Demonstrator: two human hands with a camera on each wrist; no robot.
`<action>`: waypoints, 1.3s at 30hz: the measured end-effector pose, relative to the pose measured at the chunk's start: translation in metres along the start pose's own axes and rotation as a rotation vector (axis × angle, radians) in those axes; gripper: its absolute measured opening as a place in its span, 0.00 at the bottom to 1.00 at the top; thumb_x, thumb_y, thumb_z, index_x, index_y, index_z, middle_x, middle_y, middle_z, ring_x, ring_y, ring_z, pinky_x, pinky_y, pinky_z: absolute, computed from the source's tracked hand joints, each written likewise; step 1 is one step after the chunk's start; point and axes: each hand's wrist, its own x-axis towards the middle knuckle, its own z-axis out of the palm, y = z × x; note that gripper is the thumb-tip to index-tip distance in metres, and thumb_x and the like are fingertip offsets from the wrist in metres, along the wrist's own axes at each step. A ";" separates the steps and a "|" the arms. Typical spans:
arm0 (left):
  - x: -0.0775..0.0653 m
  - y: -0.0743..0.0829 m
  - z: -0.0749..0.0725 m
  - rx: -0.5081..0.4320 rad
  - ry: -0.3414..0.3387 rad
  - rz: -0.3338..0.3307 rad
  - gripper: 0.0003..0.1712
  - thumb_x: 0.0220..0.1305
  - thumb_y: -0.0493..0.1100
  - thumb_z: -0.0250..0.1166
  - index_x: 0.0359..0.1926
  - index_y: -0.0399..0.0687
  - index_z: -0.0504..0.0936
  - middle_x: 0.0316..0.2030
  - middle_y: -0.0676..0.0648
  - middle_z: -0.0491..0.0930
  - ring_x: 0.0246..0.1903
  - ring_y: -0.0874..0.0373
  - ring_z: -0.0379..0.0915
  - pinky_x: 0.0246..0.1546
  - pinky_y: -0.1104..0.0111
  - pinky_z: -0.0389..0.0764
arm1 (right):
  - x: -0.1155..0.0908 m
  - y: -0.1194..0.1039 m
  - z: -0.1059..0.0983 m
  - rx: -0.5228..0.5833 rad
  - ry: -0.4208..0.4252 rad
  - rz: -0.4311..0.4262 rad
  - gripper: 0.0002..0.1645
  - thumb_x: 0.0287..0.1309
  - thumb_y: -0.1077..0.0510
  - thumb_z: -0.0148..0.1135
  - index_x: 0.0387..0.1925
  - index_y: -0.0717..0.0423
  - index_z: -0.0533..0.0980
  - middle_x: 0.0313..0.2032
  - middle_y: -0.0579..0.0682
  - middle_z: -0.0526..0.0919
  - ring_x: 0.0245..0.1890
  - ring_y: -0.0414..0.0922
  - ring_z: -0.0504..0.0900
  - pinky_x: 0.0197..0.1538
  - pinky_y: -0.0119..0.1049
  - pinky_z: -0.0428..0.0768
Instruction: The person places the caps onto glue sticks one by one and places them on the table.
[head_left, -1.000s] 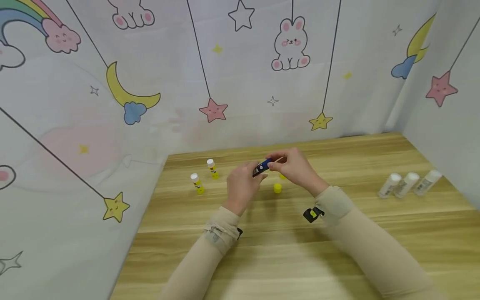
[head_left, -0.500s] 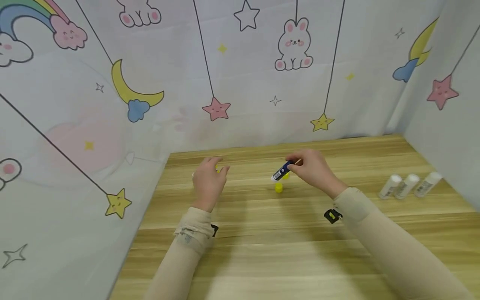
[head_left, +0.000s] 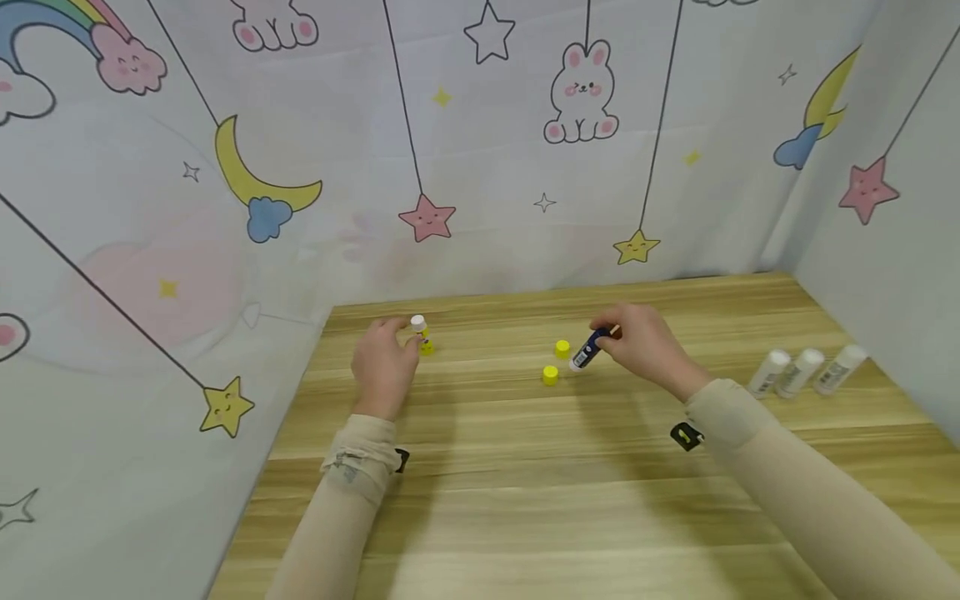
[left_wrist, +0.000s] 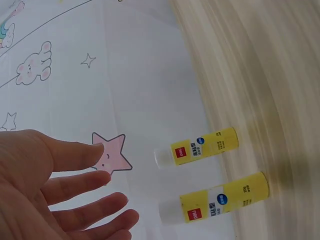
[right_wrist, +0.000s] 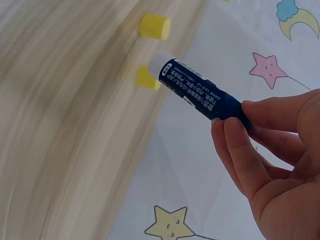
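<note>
Blue tube [right_wrist: 197, 89] with white writing in pinch of right hand [right_wrist: 280, 170], yellow "deli" glue sticks [left_wrist: 232, 200] near loosely spread, empty left hand [left_wrist: 60, 192]

The left hand [left_wrist: 52, 191] is hovering at 8 o'clock, fingers parted, its thumb partly hiding a pink star [left_wrist: 118, 149]. One white-capped glue stick [left_wrist: 207, 146] is standing at 4 o'clock, another glue stick [left_wrist: 227, 199] at 5.
</note>
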 end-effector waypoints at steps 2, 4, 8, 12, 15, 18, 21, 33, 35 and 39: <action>0.002 -0.006 0.001 0.003 -0.012 -0.029 0.18 0.60 0.43 0.74 0.51 0.44 0.86 0.47 0.39 0.83 0.44 0.40 0.80 0.37 0.48 0.81 | -0.002 0.004 -0.002 -0.026 -0.006 -0.002 0.13 0.60 0.64 0.69 0.47 0.61 0.85 0.43 0.57 0.85 0.36 0.49 0.85 0.36 0.43 0.83; 0.003 -0.011 0.003 0.011 -0.028 -0.056 0.19 0.61 0.44 0.73 0.52 0.44 0.86 0.49 0.39 0.83 0.46 0.39 0.79 0.38 0.47 0.81 | -0.005 0.008 -0.005 -0.056 -0.017 0.000 0.13 0.60 0.64 0.69 0.47 0.60 0.85 0.42 0.57 0.84 0.36 0.49 0.85 0.36 0.43 0.83; 0.006 -0.021 0.004 0.026 -0.062 -0.101 0.21 0.62 0.45 0.72 0.55 0.44 0.85 0.52 0.38 0.83 0.52 0.37 0.77 0.44 0.44 0.80 | -0.013 0.018 -0.012 -0.108 -0.028 0.011 0.13 0.60 0.63 0.69 0.47 0.60 0.85 0.44 0.57 0.84 0.37 0.50 0.85 0.38 0.46 0.82; 0.007 -0.027 0.005 0.037 -0.091 -0.142 0.24 0.62 0.47 0.72 0.56 0.41 0.83 0.52 0.36 0.82 0.51 0.36 0.77 0.44 0.44 0.79 | -0.021 0.031 -0.020 -0.138 -0.030 0.012 0.13 0.60 0.64 0.68 0.47 0.61 0.85 0.43 0.58 0.84 0.38 0.52 0.85 0.39 0.49 0.82; 0.007 -0.029 0.006 0.044 -0.116 -0.167 0.26 0.62 0.48 0.72 0.57 0.40 0.82 0.52 0.35 0.80 0.49 0.36 0.76 0.42 0.44 0.79 | -0.025 0.040 -0.025 -0.156 -0.032 0.007 0.13 0.60 0.64 0.68 0.46 0.62 0.85 0.41 0.59 0.84 0.37 0.53 0.84 0.39 0.50 0.81; 0.006 -0.031 0.008 0.042 -0.137 -0.192 0.26 0.62 0.47 0.72 0.59 0.40 0.82 0.53 0.36 0.79 0.49 0.37 0.76 0.42 0.45 0.79 | -0.029 0.047 -0.030 -0.167 -0.041 0.008 0.13 0.60 0.64 0.68 0.46 0.63 0.85 0.40 0.58 0.84 0.37 0.53 0.84 0.39 0.50 0.81; 0.005 -0.034 0.011 0.037 -0.147 -0.209 0.25 0.62 0.44 0.71 0.59 0.41 0.81 0.54 0.36 0.80 0.47 0.38 0.78 0.39 0.47 0.80 | -0.032 0.053 -0.034 -0.166 -0.056 0.019 0.13 0.60 0.65 0.68 0.46 0.64 0.85 0.41 0.59 0.85 0.37 0.53 0.85 0.38 0.49 0.81; 0.001 -0.042 0.017 0.021 -0.154 -0.231 0.28 0.56 0.30 0.59 0.60 0.41 0.81 0.50 0.35 0.82 0.38 0.39 0.80 0.27 0.50 0.79 | -0.048 0.069 -0.053 -0.221 -0.071 0.055 0.14 0.60 0.63 0.69 0.47 0.64 0.84 0.41 0.60 0.84 0.36 0.54 0.84 0.36 0.49 0.81; 0.000 -0.043 0.017 0.016 -0.152 -0.232 0.28 0.57 0.30 0.59 0.60 0.41 0.81 0.49 0.34 0.82 0.39 0.38 0.80 0.30 0.48 0.80 | -0.049 0.072 -0.057 -0.232 -0.076 0.055 0.14 0.59 0.63 0.69 0.47 0.65 0.84 0.41 0.61 0.84 0.36 0.53 0.84 0.35 0.50 0.80; -0.002 -0.046 0.017 -0.005 -0.133 -0.238 0.26 0.59 0.32 0.61 0.61 0.40 0.80 0.47 0.35 0.84 0.42 0.37 0.80 0.37 0.45 0.79 | -0.053 0.078 -0.065 -0.261 -0.073 0.049 0.15 0.58 0.63 0.69 0.46 0.66 0.84 0.40 0.60 0.85 0.34 0.52 0.84 0.36 0.51 0.80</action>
